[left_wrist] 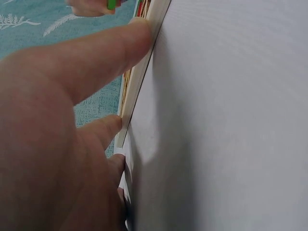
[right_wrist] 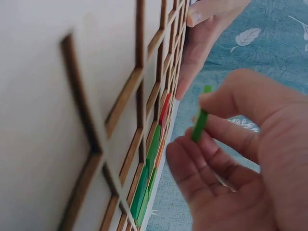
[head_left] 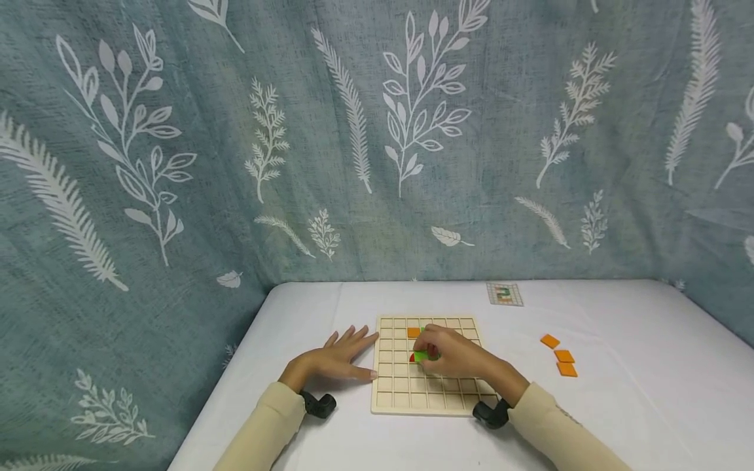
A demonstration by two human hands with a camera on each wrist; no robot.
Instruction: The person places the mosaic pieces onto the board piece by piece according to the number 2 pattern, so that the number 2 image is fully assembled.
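Observation:
A pale wooden grid board [head_left: 400,403] lies on the table. Above its middle, my right hand [head_left: 456,353] pinches a green tile [right_wrist: 200,125] between thumb and fingers, held clear of the board in the right wrist view. My left hand [head_left: 334,360] lies with fingers spread, its thumb and index fingertip touching the board's left edge. An orange tile [head_left: 413,332] sits in a cell toward the far side. Red [right_wrist: 164,109] and green pieces [right_wrist: 153,145] also lie in the grid; the right hand partly covers them in the head view.
Right of the board, three loose orange tiles [head_left: 564,356] lie on the white table [head_left: 636,399]. A small card with a coloured grid pattern [head_left: 504,294] rests near the table's far edge. A leaf-patterned curtain [head_left: 353,163] hangs behind and at the sides.

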